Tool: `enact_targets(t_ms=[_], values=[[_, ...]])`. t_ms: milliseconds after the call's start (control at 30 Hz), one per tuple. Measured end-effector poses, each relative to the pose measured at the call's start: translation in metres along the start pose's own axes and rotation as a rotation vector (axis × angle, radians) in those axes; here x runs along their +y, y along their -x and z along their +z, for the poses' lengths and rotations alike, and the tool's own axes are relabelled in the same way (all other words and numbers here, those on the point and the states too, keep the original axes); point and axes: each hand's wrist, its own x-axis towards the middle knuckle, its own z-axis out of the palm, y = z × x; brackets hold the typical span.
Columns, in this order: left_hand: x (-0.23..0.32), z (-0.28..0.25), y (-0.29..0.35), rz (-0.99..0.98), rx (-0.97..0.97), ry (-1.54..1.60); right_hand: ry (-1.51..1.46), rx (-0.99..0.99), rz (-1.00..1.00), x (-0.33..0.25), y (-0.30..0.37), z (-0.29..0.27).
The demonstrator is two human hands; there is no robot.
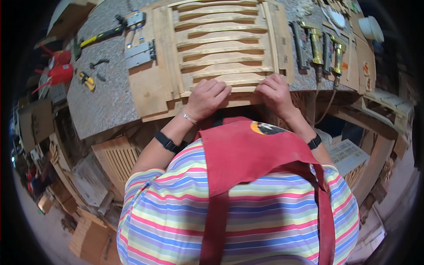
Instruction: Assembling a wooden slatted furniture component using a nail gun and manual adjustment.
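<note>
A wooden jig board (152,84) lies on the bench in front of me, with several curved wooden slats (221,49) set in rows between two upright side rails. Along its near edge runs a wooden strip (243,89). My left hand (206,99) is closed at the left part of this strip, its fingers curled over it. Toward the right end, my right hand (275,92) pinches the same strip near the right side rail (272,39). The fingertips of both hands are partly hidden.
Two pneumatic nail guns (316,49) with hoses lie to the right. A grey metal clamp device (138,54) sits on the board's left. Farther left are a yellow-black hammer (102,36), a yellow-handled tool (87,81) and red bottles (60,75). A slatted wooden panel (117,159) stands below the bench.
</note>
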Motion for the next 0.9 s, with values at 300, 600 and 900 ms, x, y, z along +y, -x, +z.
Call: enact_targets(t_ms=[300,600,900], values=[[0.006,-0.004,-0.008,-0.063,0.047,0.062,-0.088,0.069,0.008,0.003,0.001,0.004],[0.012,0.001,-0.009,-0.076,0.036,0.023,-0.023,0.082,0.036,0.003,0.008,0.007],[0.01,0.01,-0.03,-0.202,0.034,-0.005,-0.039,0.012,0.165,-0.018,-0.015,0.009]])
